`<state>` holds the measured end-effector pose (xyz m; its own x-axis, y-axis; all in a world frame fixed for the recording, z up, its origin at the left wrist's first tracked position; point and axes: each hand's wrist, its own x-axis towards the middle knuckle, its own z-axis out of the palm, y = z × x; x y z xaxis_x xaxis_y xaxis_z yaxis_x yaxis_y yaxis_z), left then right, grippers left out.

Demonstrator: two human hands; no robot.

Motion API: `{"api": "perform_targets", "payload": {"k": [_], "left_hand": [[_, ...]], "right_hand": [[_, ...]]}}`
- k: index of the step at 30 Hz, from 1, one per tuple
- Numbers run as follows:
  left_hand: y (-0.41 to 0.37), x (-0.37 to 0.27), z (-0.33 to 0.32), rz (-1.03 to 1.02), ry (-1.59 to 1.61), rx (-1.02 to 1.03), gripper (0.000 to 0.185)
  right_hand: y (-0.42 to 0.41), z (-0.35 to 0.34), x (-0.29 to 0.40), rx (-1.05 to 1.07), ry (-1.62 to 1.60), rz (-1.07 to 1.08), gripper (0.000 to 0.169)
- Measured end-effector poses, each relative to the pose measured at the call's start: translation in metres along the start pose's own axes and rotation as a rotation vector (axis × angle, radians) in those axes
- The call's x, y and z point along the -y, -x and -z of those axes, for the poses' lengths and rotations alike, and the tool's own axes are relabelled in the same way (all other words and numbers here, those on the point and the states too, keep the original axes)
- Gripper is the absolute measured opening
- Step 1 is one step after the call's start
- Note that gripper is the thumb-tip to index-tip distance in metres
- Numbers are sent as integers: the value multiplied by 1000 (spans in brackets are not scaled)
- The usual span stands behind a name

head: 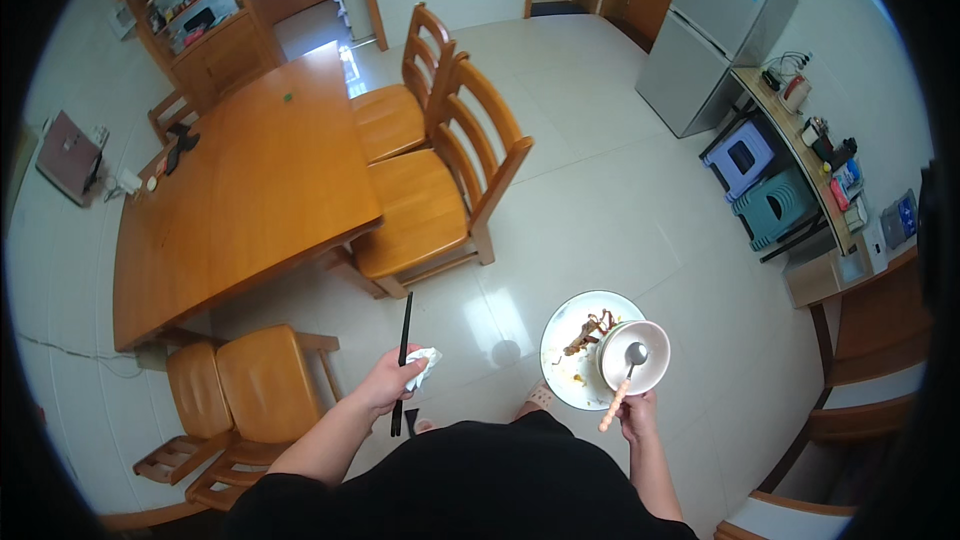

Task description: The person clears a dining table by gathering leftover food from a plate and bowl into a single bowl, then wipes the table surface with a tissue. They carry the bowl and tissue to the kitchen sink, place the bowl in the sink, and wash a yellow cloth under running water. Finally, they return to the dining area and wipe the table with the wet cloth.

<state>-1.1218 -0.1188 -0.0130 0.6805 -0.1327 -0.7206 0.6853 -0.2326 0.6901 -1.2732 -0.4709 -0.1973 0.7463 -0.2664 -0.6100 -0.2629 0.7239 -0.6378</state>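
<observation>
My left hand (389,382) is closed around a pair of black chopsticks (406,326) and a crumpled white tissue (424,368). The chopsticks point away from me. On the right, my right hand (639,415) grips the near rim of a white plate (559,345). Dark food scraps (589,334) lie on the plate's left half. A pale bowl (654,341) sits on its right half. Inside the bowl rests a metal spoon (637,355), its beaded pinkish handle (615,405) sticking out over the rim towards me. My right fingers are mostly hidden beneath the plate.
A wooden dining table (247,180) stands ahead on the left, with wooden chairs (412,202) along its right side and more chairs (266,382) at its near end. Tiled floor (592,187) stretches ahead. At right are a grey refrigerator (705,37), a narrow side table (795,135) and plastic stools (776,206).
</observation>
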Motion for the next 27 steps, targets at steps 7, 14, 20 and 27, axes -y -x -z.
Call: {"api": "perform_targets", "payload": {"k": [7,14,20,27], "left_hand": [[-12,-24,-22,-21,77,-52,11],[13,-91,-66,95,-15,-123,11],[-6,-161,-123,50,113,-45,10],[6,-251,-187,87,182,-127,12]], "right_hand": [[-11,4,44,-6,-10,0,29],[-27,-13,106,-17,-131,-75,26],[-61,9,150,29,19,-167,25],[-110,-58,272,229,105,-367,33]]}}
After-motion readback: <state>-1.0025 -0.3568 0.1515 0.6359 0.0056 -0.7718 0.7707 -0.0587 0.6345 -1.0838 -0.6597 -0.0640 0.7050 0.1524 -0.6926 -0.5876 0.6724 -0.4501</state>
